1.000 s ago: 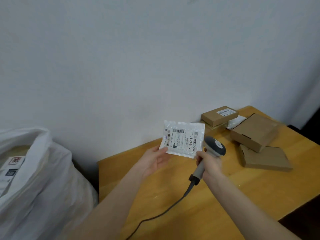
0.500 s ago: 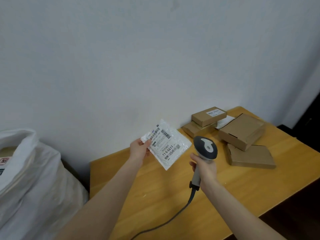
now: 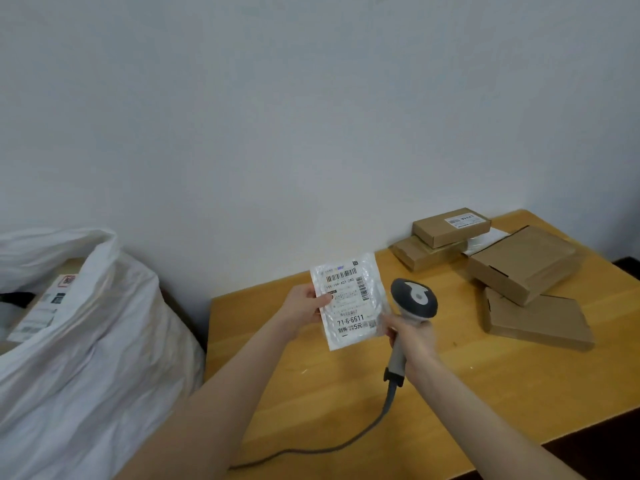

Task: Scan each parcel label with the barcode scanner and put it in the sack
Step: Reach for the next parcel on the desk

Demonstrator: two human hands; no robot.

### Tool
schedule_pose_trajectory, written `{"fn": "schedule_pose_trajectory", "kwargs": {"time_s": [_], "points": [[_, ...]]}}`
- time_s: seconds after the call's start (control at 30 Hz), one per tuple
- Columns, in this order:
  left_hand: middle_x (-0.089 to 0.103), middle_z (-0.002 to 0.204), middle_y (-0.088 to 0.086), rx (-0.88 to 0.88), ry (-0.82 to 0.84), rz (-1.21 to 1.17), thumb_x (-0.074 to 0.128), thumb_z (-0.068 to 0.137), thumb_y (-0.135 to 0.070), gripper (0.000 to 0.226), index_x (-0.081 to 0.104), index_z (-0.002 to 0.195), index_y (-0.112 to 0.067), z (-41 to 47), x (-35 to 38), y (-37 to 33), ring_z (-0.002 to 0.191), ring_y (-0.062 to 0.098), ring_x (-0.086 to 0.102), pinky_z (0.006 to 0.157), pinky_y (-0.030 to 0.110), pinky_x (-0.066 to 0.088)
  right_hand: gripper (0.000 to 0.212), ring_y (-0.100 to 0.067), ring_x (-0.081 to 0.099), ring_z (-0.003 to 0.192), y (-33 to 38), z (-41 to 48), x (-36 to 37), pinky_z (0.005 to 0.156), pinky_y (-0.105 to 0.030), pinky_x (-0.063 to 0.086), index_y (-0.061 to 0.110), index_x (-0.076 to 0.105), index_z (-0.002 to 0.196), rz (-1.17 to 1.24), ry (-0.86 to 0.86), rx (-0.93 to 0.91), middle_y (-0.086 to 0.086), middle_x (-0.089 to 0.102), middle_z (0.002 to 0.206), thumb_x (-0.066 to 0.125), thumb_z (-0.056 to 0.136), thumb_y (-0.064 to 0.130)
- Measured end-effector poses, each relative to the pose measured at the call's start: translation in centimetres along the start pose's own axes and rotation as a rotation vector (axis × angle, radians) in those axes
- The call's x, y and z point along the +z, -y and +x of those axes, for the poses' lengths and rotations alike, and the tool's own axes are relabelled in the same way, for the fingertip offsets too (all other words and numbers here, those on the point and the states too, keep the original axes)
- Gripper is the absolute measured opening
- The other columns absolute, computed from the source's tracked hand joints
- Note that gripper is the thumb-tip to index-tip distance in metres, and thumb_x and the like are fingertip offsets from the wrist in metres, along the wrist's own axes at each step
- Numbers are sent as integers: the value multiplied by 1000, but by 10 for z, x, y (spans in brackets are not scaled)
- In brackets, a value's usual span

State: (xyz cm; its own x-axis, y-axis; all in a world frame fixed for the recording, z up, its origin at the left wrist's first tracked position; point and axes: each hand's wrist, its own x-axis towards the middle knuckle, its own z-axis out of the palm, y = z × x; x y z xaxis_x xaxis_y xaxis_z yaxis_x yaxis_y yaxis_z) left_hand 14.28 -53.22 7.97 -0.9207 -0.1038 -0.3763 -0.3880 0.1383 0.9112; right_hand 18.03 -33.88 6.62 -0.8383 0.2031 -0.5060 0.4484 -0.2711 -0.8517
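Between thumb and fingers of the left hand, a white parcel is pinched by its left edge above the wooden table. The barcode scanner is gripped by its handle in the right hand, just beside the parcel, its cable trailed over the tabletop. Brown boxes are piled at the far right corner — against a plain white wall. Left of the table, the white sack is seen open, labelled packages inside.

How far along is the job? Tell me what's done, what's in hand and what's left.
Done: the white sack already holds at least one labelled parcel. In hand: the left hand holds a white mailer, label facing the camera, while the right hand grips the barcode scanner beside it. Left: four cardboard boxes and a white packet wait on the table.
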Motion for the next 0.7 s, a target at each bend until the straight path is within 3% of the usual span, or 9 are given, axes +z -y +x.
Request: {"fn": "schedule_pose_trajectory", "kwargs": {"time_s": [0.1,0.17,0.23,0.53,0.7], "points": [[71,103,8,28,-164,2,63,89,-4,21,64,110,-3,3,-6,5,90,21,69,76,34,58,12,-17,57,58,4,-14,-4,60,-29,47,7,63,76,-33,52,-74,-6,63,66,73,82,9],[71,104,9,29,-235,6,67,86,-5,24,65,110,-3,5,-8,8,92,24,70,84,44,57,10,-16,54,50,7,-28,-4,55,-28,46,3,65,80,-95,165,-92,-7,62,60,70,85,9],[71,101,8,19,-285,30,70,84,-7,25,65,108,-5,5,-9,11,90,24,70,85,45,56,10,-15,50,44,6,-43,-2,48,-26,44,1,65,82,-185,262,-113,-8,59,55,69,86,9],[73,92,4,30,-351,72,73,82,-12,10,69,91,-12,6,-18,21,87,22,69,86,43,55,16,-14,49,42,5,-79,10,46,-24,42,5,61,68,-330,334,-130,-11,61,55,65,83,5],[72,94,5,24,-381,80,73,82,-12,11,68,92,-12,6,-23,25,85,20,66,76,34,52,14,-15,48,42,7,-85,13,46,-24,41,5,60,69,-340,339,-124,-10,59,55,64,83,4]]}}
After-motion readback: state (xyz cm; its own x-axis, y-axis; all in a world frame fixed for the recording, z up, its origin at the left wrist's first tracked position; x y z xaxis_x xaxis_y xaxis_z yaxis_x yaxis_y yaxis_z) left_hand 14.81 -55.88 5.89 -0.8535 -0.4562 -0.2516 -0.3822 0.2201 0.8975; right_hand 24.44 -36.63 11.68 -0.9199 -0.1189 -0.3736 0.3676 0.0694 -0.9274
